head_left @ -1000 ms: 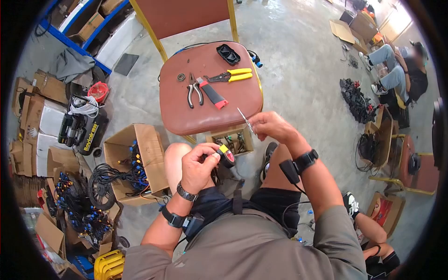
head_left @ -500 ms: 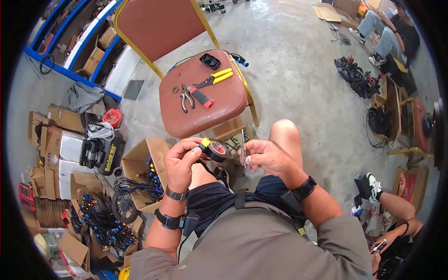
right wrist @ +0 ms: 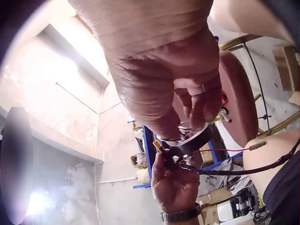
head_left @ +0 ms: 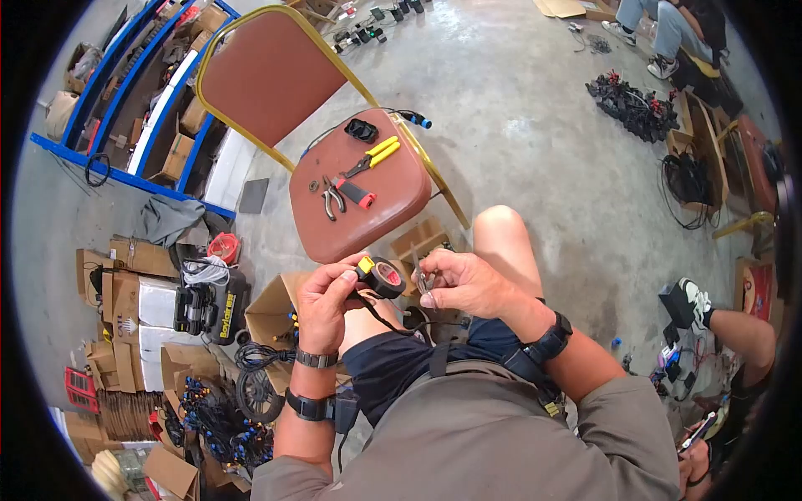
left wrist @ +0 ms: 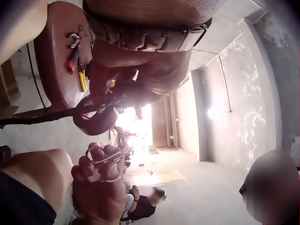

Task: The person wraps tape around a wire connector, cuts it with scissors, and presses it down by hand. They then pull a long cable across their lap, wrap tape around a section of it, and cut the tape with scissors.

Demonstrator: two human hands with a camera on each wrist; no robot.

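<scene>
In the head view my left hand (head_left: 322, 305) pinches a yellow connector (head_left: 365, 265) on a black cable (head_left: 386, 321). A roll of black tape (head_left: 388, 290) with a reddish core sits right at these fingertips. My right hand (head_left: 468, 285) holds small metal scissors (head_left: 417, 260), their blades pointing up beside the roll; the ring handles show in the left wrist view around the fingers. In the right wrist view the cable (right wrist: 225, 172) runs off to the right from the left hand, with a thin red wire (right wrist: 225, 150) above it.
Ahead stands a chair (head_left: 334, 238) bearing pliers (head_left: 329, 204), a red-and-black tool (head_left: 357, 194), yellow-handled wire strippers (head_left: 383, 152) and a black plastic piece (head_left: 362, 129). Cartons and cable bundles (head_left: 221, 422) lie at left, below blue shelving (head_left: 125, 171). Other people sit at right.
The scissors have come left and down from near the chair's edge to beside the tape roll. The head view has turned, showing more of the shelving. My left hand keeps its pinch.
</scene>
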